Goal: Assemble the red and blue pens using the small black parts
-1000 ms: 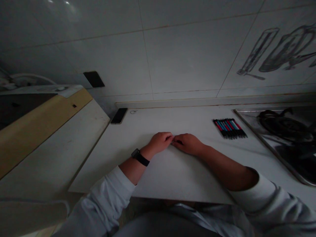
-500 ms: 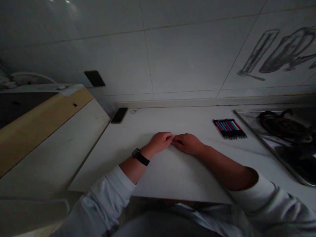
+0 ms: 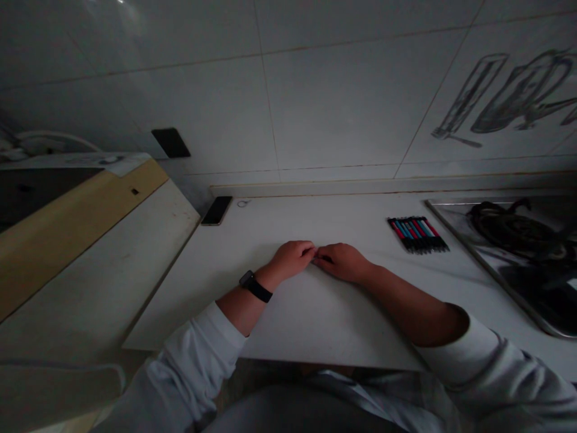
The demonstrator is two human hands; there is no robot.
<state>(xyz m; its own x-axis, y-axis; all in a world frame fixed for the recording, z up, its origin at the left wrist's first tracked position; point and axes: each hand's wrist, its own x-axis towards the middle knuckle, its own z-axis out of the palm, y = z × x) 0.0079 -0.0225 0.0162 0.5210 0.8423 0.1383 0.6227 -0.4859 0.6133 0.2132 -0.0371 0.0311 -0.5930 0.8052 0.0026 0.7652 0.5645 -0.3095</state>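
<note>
The bare left hand (image 3: 294, 258) meets the bare right hand (image 3: 343, 261) over the flat white desk (image 3: 302, 328), likely for steadiness, whether either grip clamps anything I cannot tell, with slim red, blue and black pens (image 3: 417, 235) rowed rightward.

Smooth white counter (image 3: 279, 325), glossy wall tiles (image 3: 324, 108), shiny metal hob (image 3: 453, 210), matt cloth sleeves (image 3: 193, 355); pens (image 3: 418, 234) apparently plastic, though dim.

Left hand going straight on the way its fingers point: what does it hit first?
Most likely the right hand, whose fingertips lie right at its own; whether they already touch is unclear.
</note>
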